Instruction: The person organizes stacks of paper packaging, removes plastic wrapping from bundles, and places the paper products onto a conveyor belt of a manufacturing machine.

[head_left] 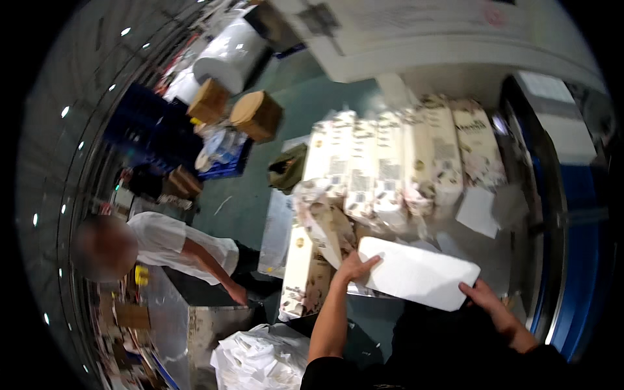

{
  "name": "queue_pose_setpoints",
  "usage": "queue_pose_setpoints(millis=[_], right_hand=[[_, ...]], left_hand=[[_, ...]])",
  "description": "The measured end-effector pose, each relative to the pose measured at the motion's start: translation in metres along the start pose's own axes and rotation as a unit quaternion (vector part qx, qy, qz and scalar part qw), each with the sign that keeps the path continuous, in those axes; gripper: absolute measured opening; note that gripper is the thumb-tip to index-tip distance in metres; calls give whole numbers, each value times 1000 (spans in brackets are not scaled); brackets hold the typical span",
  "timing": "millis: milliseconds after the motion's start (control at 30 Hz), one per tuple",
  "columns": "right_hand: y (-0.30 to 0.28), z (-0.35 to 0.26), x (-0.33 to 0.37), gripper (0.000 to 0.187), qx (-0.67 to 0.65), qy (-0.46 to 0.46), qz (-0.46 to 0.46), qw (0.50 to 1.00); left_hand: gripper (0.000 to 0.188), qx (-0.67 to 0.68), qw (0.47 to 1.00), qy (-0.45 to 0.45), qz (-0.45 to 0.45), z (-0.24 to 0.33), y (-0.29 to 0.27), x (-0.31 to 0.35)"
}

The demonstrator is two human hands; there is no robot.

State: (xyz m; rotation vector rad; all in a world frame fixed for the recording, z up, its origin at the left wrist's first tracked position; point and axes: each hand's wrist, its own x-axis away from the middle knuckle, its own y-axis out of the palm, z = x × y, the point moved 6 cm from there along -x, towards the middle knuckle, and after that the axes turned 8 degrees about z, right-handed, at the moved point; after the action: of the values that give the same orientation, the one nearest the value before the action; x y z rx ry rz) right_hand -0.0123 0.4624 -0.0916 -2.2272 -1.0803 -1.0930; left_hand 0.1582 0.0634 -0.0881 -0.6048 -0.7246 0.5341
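Observation:
A white oblong slab with rounded corners [416, 273], perhaps a stack of tissue paper, is held level in front of me. My left hand [354, 268] grips its left end, thumb on top. My right hand [480, 296] is closed on its right end. Just beyond my left hand lies a crumpled, printed plastic wrapper [328, 224]; whether the hand touches it I cannot tell. Several long cream packs with a flower print [390, 162] lie side by side on the table beyond. Another cream pack [304, 266] lies left of my left hand.
Loose white sheets [478, 211] lie right of the packs. A blue and grey machine [572, 188] runs along the right. A white plastic bag [260, 357] sits at lower left. Farther left, a person in a white shirt [179, 244] stands by a metal bin [214, 325]. Cardboard boxes [257, 116] stand behind.

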Motion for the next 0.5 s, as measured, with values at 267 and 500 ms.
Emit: queue_pose_setpoints(millis=[267,500], right_hand=[[7,-45,26,66,54,-199,123,971],[-28,7,34,66,16,-260,242,935]], left_hand=[[78,205,975,68,-43,55,-14,50],[103,246,938,226,87,39,19,96]])
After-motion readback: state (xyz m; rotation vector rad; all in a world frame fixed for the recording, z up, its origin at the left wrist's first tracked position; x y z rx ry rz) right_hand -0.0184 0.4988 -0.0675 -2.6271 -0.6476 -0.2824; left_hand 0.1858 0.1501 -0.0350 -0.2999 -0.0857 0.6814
